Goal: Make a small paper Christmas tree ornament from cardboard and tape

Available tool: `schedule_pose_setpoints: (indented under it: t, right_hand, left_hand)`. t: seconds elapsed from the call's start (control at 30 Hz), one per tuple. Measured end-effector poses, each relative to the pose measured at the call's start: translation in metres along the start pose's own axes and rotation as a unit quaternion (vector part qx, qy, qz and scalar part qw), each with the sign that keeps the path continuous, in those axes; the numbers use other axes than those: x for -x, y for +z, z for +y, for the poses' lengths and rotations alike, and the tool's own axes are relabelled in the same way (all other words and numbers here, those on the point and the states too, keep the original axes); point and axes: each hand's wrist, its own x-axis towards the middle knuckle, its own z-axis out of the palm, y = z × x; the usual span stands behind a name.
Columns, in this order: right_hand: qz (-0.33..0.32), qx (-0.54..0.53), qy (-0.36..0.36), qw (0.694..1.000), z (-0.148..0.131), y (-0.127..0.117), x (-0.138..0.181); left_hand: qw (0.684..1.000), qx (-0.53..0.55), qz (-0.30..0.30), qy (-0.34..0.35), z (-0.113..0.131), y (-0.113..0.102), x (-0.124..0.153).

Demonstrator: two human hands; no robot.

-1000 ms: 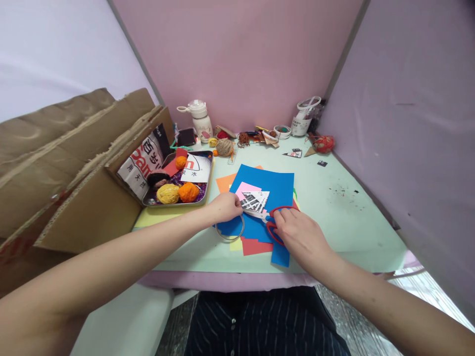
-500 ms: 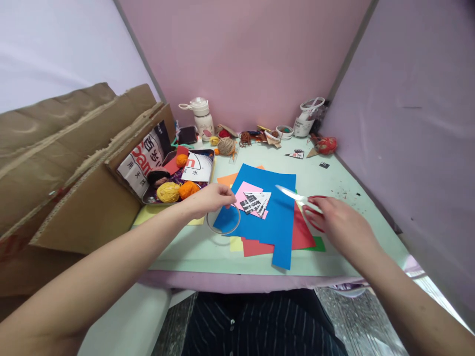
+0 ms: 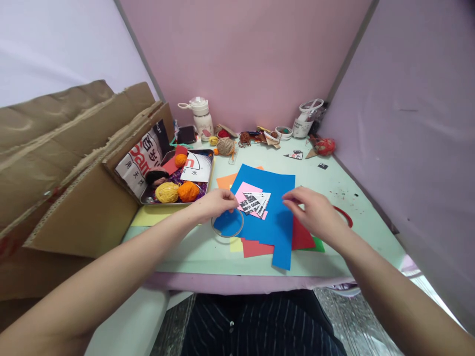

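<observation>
My left hand (image 3: 219,201) is closed in a pinch above the left edge of the blue paper (image 3: 278,212). From its fingertips hangs a thin clear ring (image 3: 243,222) that looks like a narrow roll of clear tape. My right hand (image 3: 311,207) hovers over the right side of the blue sheet, fingers apart and without anything in them. The scissors lie on the table beyond that wrist; just a red handle loop (image 3: 344,216) shows, the blades being hidden. Black-and-white printed triangles (image 3: 260,201) overlap a pink paper piece (image 3: 248,189) on the blue paper.
To the left, a tray (image 3: 211,173) holds yarn balls and printed paper beside leaning cardboard sheets (image 3: 85,193). A white bottle (image 3: 202,118), yarn and small supplies line the back. Red paper (image 3: 302,236) peeks out under the blue. Printed scraps (image 3: 295,155) lie at back right.
My right hand has let go of the scissors, which now lie at the right, and has moved left over the blue paper. My left hand has shifted slightly right with the clear ring.
</observation>
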Motion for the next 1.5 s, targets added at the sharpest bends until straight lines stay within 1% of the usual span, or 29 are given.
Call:
schedule_pose_setpoints:
  t: [0.07,0.17,0.27,0.37,0.43,0.6,0.7,0.77,0.9,1.03,1.17,1.3,1.5]
  right_hand:
    - [-0.047,-0.107,0.013,0.993,-0.017,0.01,-0.019]
    - [-0.102,-0.187,0.048,0.976,-0.029,0.025,-0.043]
    - [-0.134,-0.253,0.083,0.954,-0.029,0.034,-0.058]
    - [-0.147,-0.301,0.116,0.935,-0.024,0.038,-0.065]
    - [-0.154,-0.305,0.128,0.931,-0.02,0.041,-0.068]
    - [-0.168,-0.287,0.122,0.935,-0.015,0.05,-0.072]
    - [-0.169,-0.258,0.108,0.945,-0.013,0.051,-0.074]
    - [-0.165,-0.225,0.098,0.955,-0.011,0.05,-0.076]
    - [-0.17,-0.144,0.074,0.972,-0.007,0.05,-0.081]
    - [-0.174,-0.068,0.063,0.98,-0.007,0.058,-0.083]
    - [-0.182,-0.023,0.053,0.982,-0.008,0.064,-0.083]
    - [-0.199,0.0,0.043,0.979,-0.007,0.064,-0.083]
    - [-0.221,0.016,0.033,0.975,-0.008,0.062,-0.088]
  left_hand:
    - [1.0,-0.009,0.007,0.022,0.007,0.004,-0.003]
    - [0.998,0.002,0.013,0.067,0.016,0.011,-0.01]
    - [0.994,-0.007,0.023,0.103,0.023,0.012,-0.018]
    - [0.992,-0.049,0.035,0.109,0.027,0.011,-0.021]
    - [0.992,-0.062,0.037,0.108,0.029,0.01,-0.021]
    - [0.992,-0.067,0.033,0.102,0.032,0.012,-0.02]
    - [0.993,-0.069,0.026,0.087,0.032,0.012,-0.02]
    - [0.997,-0.053,0.012,0.054,0.03,0.009,-0.022]
    - [0.998,-0.036,-0.022,-0.04,0.022,0.001,-0.03]
    - [0.993,-0.061,-0.036,-0.092,0.014,0.001,-0.037]
    - [0.991,-0.083,-0.044,-0.091,0.009,0.007,-0.04]
    - [0.988,-0.111,-0.043,-0.096,0.006,0.014,-0.043]
    - [0.984,-0.128,-0.047,-0.113,0.006,0.015,-0.048]
